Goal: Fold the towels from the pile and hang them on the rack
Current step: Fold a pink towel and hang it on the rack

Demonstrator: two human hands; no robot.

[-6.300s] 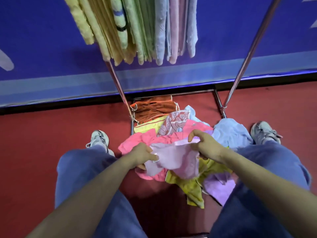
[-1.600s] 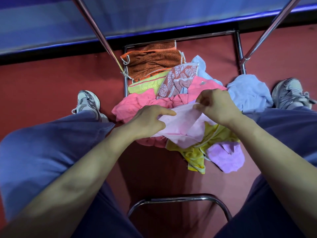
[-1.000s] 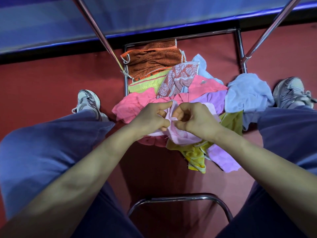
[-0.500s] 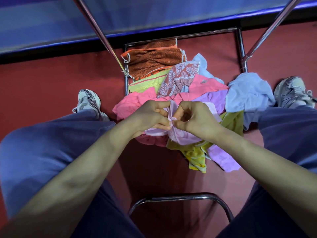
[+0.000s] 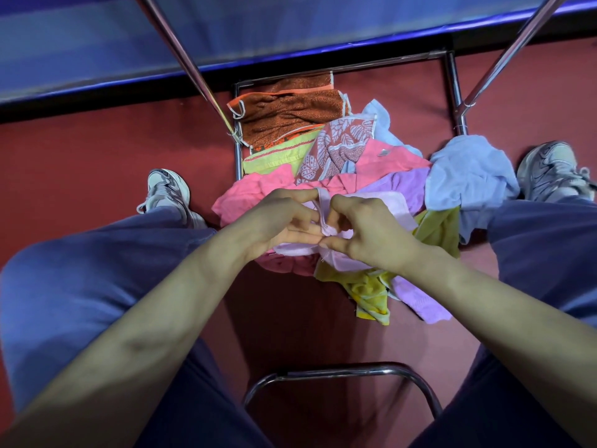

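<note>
**Inspector A:** Any labels or writing?

**Inspector B:** We record one small grey tag (image 5: 383, 152) on the bright pink towel (image 5: 395, 161). It is too small to read.

**Inspector A:** Where is the towel in work?

**Inspector B:** We find the pale pink towel (image 5: 392, 205) held between the knees, just above the pile (image 5: 245, 202) on the red floor (image 5: 97, 163). The pile lies at the foot of the rack (image 5: 181, 50).

**Inspector A:** The grip?

**Inspector B:** Both hands are closed on it. The left hand (image 5: 277, 221) pinches the cloth between thumb and curled fingers. The right hand (image 5: 371, 234) does the same from the other side, and the fingertips of the two hands nearly meet.

**Inspector A:** Orientation and long axis?

**Inspector B:** We see a narrow hem standing up between the two hands, pointing away from the person. A flat band runs off to the right behind the right hand, and more cloth sags below both. The towel is bunched, so we cannot tell its long axis.

**Inspector A:** Neighbours?

**Inspector B:** We note a brown towel (image 5: 290, 118) and a leaf-patterned towel (image 5: 339, 147) on the far side. A light blue towel (image 5: 468, 176) lies to the right, and a yellow towel (image 5: 368, 286) and a lilac towel (image 5: 420, 302) are nearest the person.
</note>
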